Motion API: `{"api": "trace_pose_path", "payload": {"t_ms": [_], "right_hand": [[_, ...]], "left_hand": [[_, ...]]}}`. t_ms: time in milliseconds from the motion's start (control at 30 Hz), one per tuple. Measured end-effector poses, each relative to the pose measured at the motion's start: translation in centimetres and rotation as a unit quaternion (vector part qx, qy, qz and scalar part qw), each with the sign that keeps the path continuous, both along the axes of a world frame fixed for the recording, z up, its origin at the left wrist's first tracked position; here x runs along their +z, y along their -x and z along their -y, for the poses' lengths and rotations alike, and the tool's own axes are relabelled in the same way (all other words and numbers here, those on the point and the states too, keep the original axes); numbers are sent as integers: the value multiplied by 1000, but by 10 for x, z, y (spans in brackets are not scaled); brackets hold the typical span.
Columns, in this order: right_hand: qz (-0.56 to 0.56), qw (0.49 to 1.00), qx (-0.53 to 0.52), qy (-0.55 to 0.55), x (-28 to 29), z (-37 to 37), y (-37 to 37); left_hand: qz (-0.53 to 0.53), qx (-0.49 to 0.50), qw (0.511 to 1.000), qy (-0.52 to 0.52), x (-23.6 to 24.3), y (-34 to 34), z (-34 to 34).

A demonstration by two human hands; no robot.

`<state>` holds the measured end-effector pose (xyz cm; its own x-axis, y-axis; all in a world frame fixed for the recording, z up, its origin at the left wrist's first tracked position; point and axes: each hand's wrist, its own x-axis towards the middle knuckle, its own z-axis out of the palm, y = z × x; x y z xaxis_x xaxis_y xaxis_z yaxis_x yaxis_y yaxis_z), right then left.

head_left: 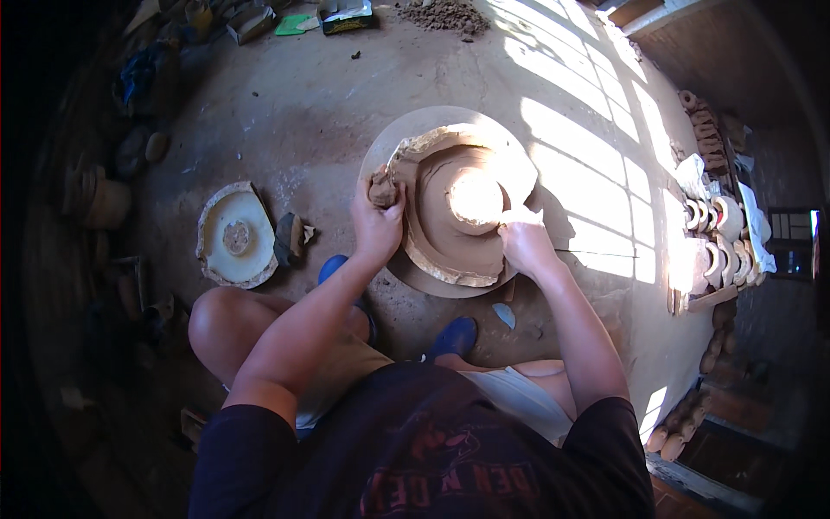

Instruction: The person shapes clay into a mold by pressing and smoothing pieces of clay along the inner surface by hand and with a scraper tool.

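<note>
Person crouches over wheel (pixel 406 281) on floor. Clay form (pixel 454 212) sits on wheel, wide ragged ring around raised centre. Left hand (pixel 376 221) closed round clay lump (pixel 381 189) at form's left rim. Right hand (pixel 525 242) curled, fingers pressing right edge; nothing held that shows. Step looks like building up wall. Next move wants lump pressed firmly into rim, other hand bracing. White mould (pixel 236 235) lies left, apart.

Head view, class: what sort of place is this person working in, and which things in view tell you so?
Probably a pottery workshop. A brown clay form sits on a round turning disc on the earthen floor, a pale round plaster mould lies beside it, and rows of unfired clay pieces dry on a board.
</note>
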<state>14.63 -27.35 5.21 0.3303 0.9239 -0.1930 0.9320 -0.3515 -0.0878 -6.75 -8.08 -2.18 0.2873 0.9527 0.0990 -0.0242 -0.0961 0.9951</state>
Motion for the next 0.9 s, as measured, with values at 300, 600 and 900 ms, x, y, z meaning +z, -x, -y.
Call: {"api": "trace_pose_path", "payload": {"t_ms": [300,600,900], "right_hand": [[-50,997,-48,22,5,9,-9],[-60,995,-77,-34,1,16,-20],[-24,999,-8,-38,-6,14,-38]], "left_hand": [[-143,-29,986,-80,26,39,46],[-175,-147,965,-128,41,62,100],[-134,-329,934,-36,46,64,147]]}}
